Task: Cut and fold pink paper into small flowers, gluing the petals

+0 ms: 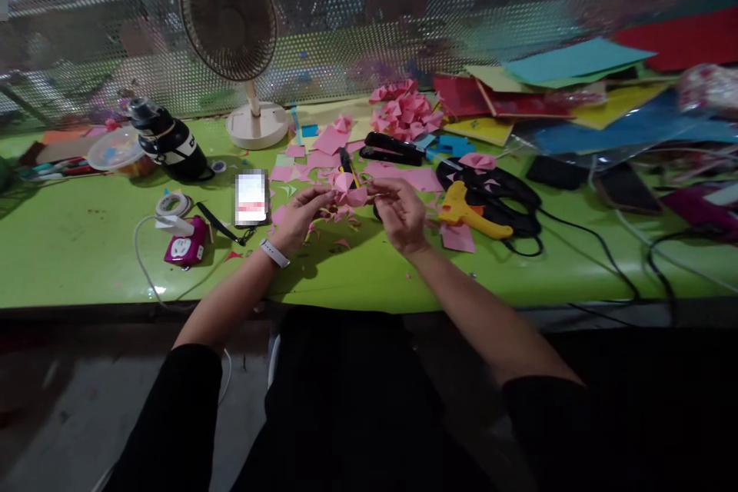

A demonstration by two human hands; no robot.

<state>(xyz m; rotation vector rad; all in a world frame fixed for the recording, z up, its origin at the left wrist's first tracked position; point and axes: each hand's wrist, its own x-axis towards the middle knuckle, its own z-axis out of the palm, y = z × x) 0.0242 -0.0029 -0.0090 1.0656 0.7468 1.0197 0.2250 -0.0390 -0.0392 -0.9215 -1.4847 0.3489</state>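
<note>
Between my two hands is a folded pink paper flower, held just above the green table. My left hand pinches its left side, with a white band around the wrist. On the other side, the fingers of my right hand are closed at the flower's right edge. Behind the flower lies a yellow and black cutter knife, partly hidden by it. Pink paper scraps lie under and around my hands. A black stapler rests farther back, near a heap of pink paper flowers.
A yellow glue gun with a black cord lies to the right. Coloured paper sheets are stacked at the back right. On the left stand a fan, a black bottle, a lit phone and a purple plug adapter.
</note>
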